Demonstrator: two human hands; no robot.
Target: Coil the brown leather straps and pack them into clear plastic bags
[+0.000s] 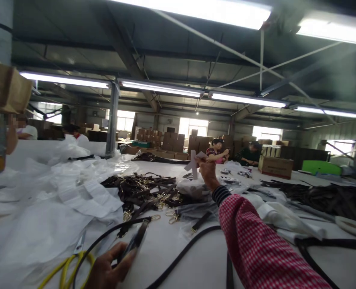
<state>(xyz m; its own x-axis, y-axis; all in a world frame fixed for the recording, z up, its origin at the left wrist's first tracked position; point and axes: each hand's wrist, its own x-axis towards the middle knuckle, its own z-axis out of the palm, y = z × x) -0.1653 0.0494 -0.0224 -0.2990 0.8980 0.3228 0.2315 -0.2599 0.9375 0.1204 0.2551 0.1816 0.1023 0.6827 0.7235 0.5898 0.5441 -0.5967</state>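
Note:
My left hand (110, 265) is closed around a dark strap (140, 235) low in the head view. A gold-coloured metal clasp (155, 217) sits at the strap's upper end, and a thin dark length curves from there down to the left. Beside that hand lie scissors with yellow handles (64, 269), blades pointing up. My right hand (208, 172), arm stretched forward over the table, pinches several white paper strips (194, 165). Beneath and left of it is a heap of dark straps (142, 188) with gold-coloured clasps.
White plastic film (45, 212) spreads over the table's left side. More dark straps (325, 198) are piled at the right, near a white roll (354, 225). A cardboard box (276, 167) stands farther back. Other people (217, 150) are across the table, and a post (112, 124) rises behind the film.

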